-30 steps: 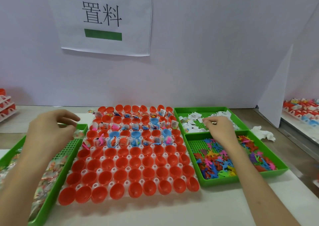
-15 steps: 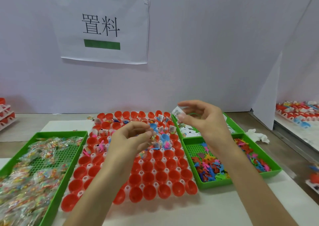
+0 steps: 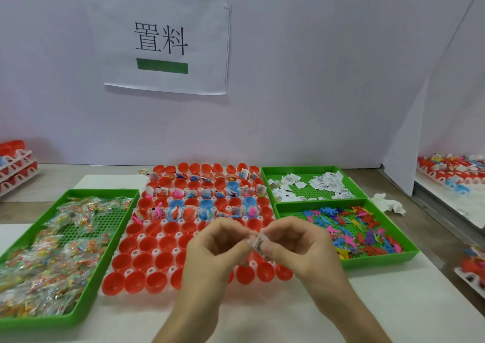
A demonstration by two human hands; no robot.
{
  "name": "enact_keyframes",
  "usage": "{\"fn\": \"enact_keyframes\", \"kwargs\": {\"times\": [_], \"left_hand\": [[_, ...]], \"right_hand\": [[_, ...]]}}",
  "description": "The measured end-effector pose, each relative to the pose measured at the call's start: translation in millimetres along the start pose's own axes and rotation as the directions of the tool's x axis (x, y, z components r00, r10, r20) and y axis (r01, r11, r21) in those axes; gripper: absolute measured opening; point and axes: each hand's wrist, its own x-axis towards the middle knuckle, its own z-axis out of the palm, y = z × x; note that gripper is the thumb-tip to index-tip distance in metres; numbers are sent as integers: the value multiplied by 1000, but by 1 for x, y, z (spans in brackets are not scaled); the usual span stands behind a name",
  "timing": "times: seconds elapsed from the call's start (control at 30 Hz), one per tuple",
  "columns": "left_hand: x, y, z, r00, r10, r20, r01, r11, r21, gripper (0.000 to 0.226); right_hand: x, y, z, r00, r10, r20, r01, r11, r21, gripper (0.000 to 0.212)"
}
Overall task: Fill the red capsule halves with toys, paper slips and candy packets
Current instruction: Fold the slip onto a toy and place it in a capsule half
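Meeting above the near rows of red capsules (image 3: pixel 157 261), at mid tabletop (image 3: pixel 275 311), the left grip (image 3: pixel 217 248) and right grip (image 3: pixel 296 245) are closed, fingers curled, on one small white slip (image 3: pixel 258 241), which is pinched between both sets of fingertips. The far capsule rows are seen filled with small items. Candy (image 3: pixel 52 264) is heaped in the candy tray (image 3: pixel 52 319) at left. At right, loose slips (image 3: pixel 325 184) are spread in the far slip tray (image 3: pixel 299 169), and coloured toys (image 3: pixel 354 227) are piled in the near toy tray (image 3: pixel 380 261).
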Motion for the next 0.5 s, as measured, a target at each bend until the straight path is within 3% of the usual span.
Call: {"fn": "enact_keyframes", "kwargs": {"times": [0.23,0.3,0.4,0.5], "left_hand": [[-9,-1,-11,996,83,18,-84,996,42,11],[-9,-2,-10,998,62,12,-62,998,8,11],[-9,-7,-9,999,11,30,-10,999,-44,30],[-10,-12,-6,999,-15,29,17,998,-63,30]], "right_hand": [[-2,5,11,999,-1,-45,-2,998,-58,20],[-2,6,10,999,-26,-46,24,998,-55,15],[-3,6,9,997,-57,-45,55,998,-41,16],[-3,6,9,998,-49,-51,47,998,-29,22]]}}
